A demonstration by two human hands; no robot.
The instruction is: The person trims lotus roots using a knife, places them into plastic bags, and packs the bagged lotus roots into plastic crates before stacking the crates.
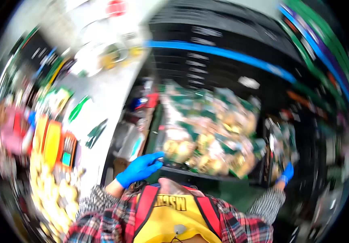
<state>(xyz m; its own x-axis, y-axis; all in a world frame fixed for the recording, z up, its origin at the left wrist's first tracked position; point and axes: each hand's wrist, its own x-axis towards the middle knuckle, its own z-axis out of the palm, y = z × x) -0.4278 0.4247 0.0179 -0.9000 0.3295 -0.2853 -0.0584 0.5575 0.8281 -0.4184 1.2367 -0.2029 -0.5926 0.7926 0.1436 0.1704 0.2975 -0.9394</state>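
Observation:
My left hand (140,169), in a blue glove, is by the near left corner of a black crate (207,175). Its fingers are stretched out and apart, and I see nothing in them. Filling the crate are clear and green plastic bags of potatoes (215,156). My right hand (287,174), also blue-gloved, is far to the right, close to a similar bag (283,141) in a second dark crate. Blur hides its fingers, so I cannot tell whether it grips or only touches the bag.
A white table (97,156) on the left carries loose potatoes (55,194), orange and yellow boxes (53,139) and a green strip (78,109). Another person (14,127) stands beyond it. Stacked black crates (227,40) rise ahead, with green crates (324,30) at upper right.

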